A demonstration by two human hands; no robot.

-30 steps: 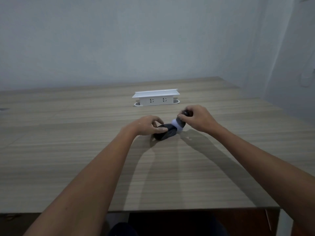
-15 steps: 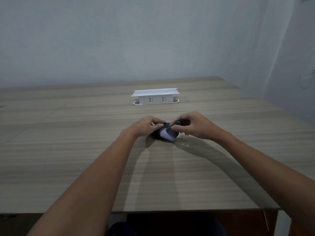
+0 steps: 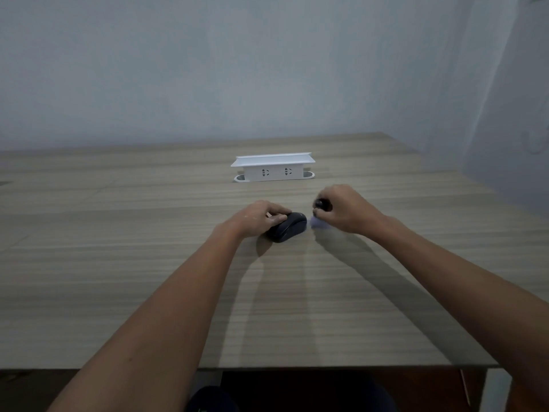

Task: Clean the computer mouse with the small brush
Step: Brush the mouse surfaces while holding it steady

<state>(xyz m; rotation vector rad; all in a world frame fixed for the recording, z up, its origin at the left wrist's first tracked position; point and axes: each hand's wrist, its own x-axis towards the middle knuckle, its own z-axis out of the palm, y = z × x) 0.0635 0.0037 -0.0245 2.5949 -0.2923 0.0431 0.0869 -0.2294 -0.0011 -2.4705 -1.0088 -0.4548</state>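
A dark computer mouse (image 3: 287,229) lies on the wooden table (image 3: 148,278), a little past its middle. My left hand (image 3: 259,217) grips the mouse's left side, with the thumb and fingers on its far end. My right hand (image 3: 346,208) is closed on a small brush (image 3: 320,211) just right of the mouse. The brush's dark handle end sticks out above the fist, and its pale bristles show blurred below, clear of the mouse.
A white power socket box (image 3: 272,167) stands on the table behind the hands. The grey wall rises beyond the table's far edge. The near table edge runs across the bottom of the view.
My right hand has swept the brush off the mouse to the right, after passing over its top half a second ago. My left hand stays on the mouse.
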